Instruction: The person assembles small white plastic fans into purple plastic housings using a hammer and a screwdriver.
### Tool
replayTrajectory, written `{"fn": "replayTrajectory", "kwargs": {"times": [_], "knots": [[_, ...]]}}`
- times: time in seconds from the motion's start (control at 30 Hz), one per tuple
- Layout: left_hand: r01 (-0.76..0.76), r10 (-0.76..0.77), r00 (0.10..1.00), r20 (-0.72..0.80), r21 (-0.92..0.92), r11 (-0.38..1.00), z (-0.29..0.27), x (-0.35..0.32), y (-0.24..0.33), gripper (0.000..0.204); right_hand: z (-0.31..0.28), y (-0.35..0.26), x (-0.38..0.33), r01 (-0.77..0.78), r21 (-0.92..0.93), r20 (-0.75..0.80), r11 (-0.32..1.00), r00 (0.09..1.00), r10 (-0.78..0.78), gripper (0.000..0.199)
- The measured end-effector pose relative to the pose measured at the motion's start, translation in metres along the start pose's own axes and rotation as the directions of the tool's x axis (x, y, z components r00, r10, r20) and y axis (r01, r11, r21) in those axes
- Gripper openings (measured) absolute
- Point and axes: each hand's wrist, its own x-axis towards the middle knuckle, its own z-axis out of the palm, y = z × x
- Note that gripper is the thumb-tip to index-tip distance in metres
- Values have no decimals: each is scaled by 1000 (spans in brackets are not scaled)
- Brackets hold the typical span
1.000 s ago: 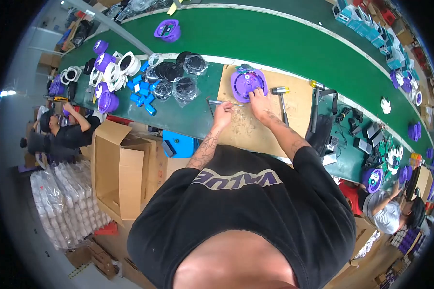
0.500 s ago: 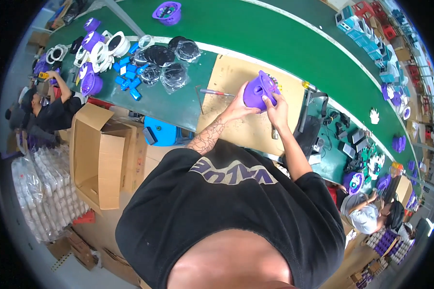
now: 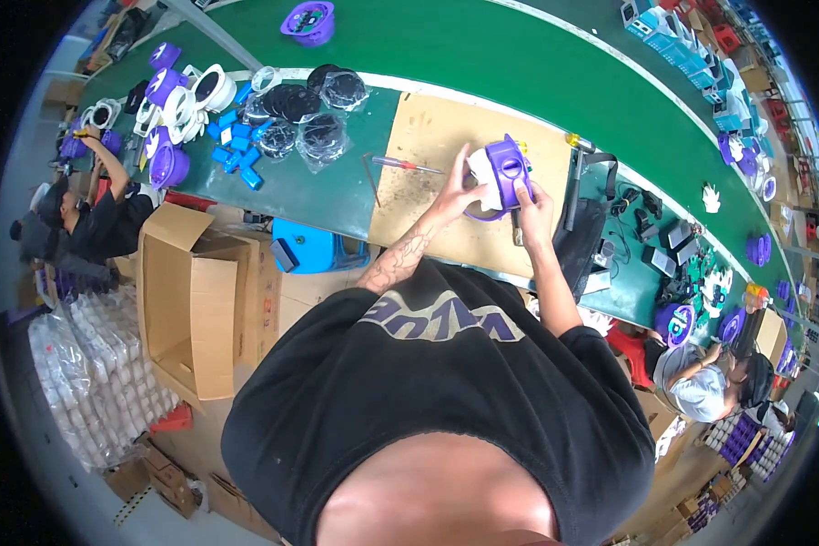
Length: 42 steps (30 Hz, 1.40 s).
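Both of my hands hold a purple and white round plastic housing (image 3: 500, 175) lifted on edge above a brown cardboard mat (image 3: 428, 146). My left hand (image 3: 457, 189) grips its left, white side. My right hand (image 3: 530, 202) clasps its lower right rim. A red-handled screwdriver (image 3: 402, 164) lies on the mat to the left of my hands. A hammer (image 3: 573, 182) with a yellow top lies on the mat's right edge.
A green conveyor belt (image 3: 482, 45) runs behind the mat and carries a purple part (image 3: 308, 20). Bagged black discs (image 3: 302, 114), blue pieces (image 3: 237, 146) and purple and white housings (image 3: 175, 105) crowd the bench at left. An open cardboard box (image 3: 196, 300) stands below. Other people work at left and lower right.
The purple housing lay flat on the mat a second ago; both hands have lifted it and tipped it on edge, and now hold it closer to my body.
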Motion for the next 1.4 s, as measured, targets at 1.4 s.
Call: {"fn": "replayTrajectory", "kwargs": {"times": [1.4], "knots": [[508, 135, 648, -750, 557, 656, -154, 59, -21, 62, 43, 44, -45, 468, -756, 298, 457, 869, -395, 36]]}}
